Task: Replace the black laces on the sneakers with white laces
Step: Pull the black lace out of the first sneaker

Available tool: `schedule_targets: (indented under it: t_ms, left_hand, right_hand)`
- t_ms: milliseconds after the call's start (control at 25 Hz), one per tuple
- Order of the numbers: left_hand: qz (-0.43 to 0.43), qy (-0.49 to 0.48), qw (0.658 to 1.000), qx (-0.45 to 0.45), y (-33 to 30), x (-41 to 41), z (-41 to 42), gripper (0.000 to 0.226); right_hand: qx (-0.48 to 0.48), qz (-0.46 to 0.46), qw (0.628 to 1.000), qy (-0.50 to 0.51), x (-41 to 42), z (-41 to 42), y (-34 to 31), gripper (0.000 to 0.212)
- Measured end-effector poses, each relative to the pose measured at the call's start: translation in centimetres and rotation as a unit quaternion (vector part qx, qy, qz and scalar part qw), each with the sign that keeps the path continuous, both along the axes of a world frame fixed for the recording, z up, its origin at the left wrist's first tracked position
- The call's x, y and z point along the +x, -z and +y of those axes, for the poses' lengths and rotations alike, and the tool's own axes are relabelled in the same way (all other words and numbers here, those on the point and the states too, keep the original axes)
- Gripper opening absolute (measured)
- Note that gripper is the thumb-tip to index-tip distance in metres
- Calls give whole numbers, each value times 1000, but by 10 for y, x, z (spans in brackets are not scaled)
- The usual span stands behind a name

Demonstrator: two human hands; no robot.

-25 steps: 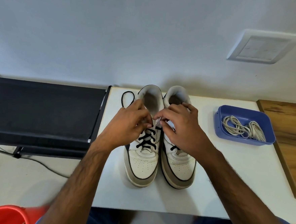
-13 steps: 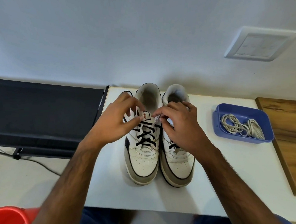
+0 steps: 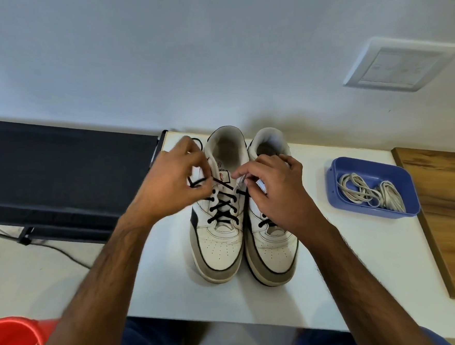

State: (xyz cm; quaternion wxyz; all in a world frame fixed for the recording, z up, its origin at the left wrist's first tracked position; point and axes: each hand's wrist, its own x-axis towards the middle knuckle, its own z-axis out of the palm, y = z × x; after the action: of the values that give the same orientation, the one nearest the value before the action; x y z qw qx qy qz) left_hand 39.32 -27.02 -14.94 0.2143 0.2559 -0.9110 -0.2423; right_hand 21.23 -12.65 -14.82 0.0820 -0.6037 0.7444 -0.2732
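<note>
2 white sneakers (image 3: 241, 225) stand side by side mid tabletop (image 3: 172, 284), heels by the wall, bare surface toward the near edge. Left hand (image 3: 173, 187) pinches the left shoe's black lace (image 3: 223, 207); right hand (image 3: 273, 188) pinches its other end. White laces (image 3: 368, 194) fill the blue tray (image 3: 335, 191) nearby

Head-worn view, forward and downward

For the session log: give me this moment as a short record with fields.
left hand: pinches the black lace of the left white leather sneaker
right hand: pinches the lace at that sneaker's right eyelets
right white sneaker: beside it, laced black
blue plastic tray: holds coiled white laces
</note>
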Motion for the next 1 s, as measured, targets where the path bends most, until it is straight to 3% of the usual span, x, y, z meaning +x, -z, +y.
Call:
schedule_targets:
  t_ms: [160,320,440,600,760,840,920,1000]
  left_hand:
    - [-18,-157,986,45,9,25,-23,11]
    - [-4,-38,999,1,6,6,-5,23]
    - [-58,55,996,-49,10,-12,11,24]
    - [-36,65,996,-47,20,-12,8,19]
    - [35,-34,999,16,11,-4,-1,12]
    - [68,-163,984,32,15,3,-10,10]
    - [49,-308,948,58,21,9,-18,12]
    - [-2,-347,935,77,25,10,-18,9]
  right_hand:
    - [-4,-5,1000,3,0,0,0,24]
    - [-3,-7,1000,4,-1,0,1,23]
    - [-6,-7,1000,2,0,0,1,23]
    - [-3,-6,1000,4,0,-1,0,23]
    - [-3,-12,1000,4,0,-1,-1,23]
    - [-5,-13,1000,5,0,0,-1,23]
    - [-6,-15,1000,5,0,0,-1,23]
    - [-6,-13,1000,6,0,0,-1,23]
